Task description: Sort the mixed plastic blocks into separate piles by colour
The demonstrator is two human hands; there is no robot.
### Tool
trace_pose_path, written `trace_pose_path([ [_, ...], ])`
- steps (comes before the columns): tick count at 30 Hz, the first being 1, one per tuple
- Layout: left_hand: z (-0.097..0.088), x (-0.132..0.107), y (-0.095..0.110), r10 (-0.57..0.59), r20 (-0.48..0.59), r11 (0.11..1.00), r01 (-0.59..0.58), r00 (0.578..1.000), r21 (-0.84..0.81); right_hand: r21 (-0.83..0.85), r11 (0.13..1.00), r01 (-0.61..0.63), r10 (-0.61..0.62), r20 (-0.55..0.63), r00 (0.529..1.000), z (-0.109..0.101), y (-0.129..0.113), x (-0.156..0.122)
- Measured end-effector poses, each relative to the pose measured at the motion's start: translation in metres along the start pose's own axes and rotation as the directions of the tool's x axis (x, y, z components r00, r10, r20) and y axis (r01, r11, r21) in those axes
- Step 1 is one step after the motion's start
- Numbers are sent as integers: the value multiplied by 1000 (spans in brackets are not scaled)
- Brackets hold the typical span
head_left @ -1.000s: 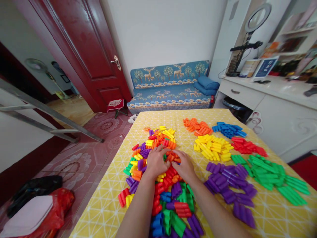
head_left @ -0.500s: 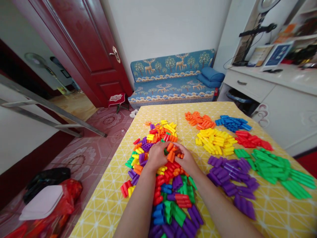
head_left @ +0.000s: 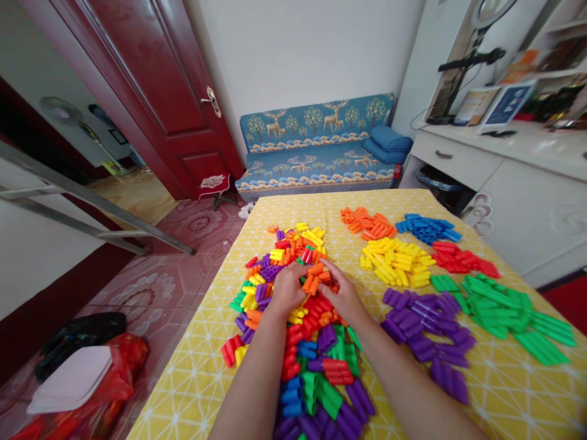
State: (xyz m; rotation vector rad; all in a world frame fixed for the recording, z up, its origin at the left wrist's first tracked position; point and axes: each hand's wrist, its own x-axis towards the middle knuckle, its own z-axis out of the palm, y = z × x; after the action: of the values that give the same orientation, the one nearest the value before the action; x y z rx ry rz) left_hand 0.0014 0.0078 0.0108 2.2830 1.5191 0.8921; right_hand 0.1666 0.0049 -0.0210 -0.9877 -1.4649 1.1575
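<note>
A mixed heap of plastic tube-shaped building blocks (head_left: 316, 311) in red, purple, yellow, green, blue and orange spreads over the table in front of me. Above its middle, my left hand (head_left: 288, 288) is closed around the left side of a few orange building blocks (head_left: 313, 282); its fingertips are partly hidden behind them. My right hand (head_left: 345, 296) grips the same orange blocks from the right, thumb below and forefinger above. Red blocks (head_left: 317, 315) lie just beneath both hands.
On the right, blocks lie in single-colour piles: orange (head_left: 367, 223), blue (head_left: 427, 228), yellow (head_left: 398, 261), red (head_left: 463, 259), purple (head_left: 424, 327) and green (head_left: 504, 305). A yellow patterned cloth (head_left: 183, 391) covers the table. Beyond stands a blue sofa (head_left: 302, 162); a white cabinet (head_left: 527, 208) is at right.
The orange blocks between my hands have shifted and turned slightly, showing more clearly. My right hand's fingers have opened a little around them. The whole view has moved slightly.
</note>
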Motion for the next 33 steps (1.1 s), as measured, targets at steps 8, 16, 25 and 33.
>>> trace_pose_path([
  [8,2,0,-5,-15,30,1000,15,999,10,-74,997,0,-1,-19,1000,-1,-5,-1],
  [16,3,0,-3,-83,7,991,82,996,106,-96,995,1,-13,-119,993,-5,-2,0],
  [25,4,0,-5,-94,-13,993,95,995,75,-101,995,-8,-11,-186,983,-5,-4,0],
  [33,2,0,-4,-74,13,995,72,997,75,-128,991,33,-46,-103,994,-4,-3,-2],
])
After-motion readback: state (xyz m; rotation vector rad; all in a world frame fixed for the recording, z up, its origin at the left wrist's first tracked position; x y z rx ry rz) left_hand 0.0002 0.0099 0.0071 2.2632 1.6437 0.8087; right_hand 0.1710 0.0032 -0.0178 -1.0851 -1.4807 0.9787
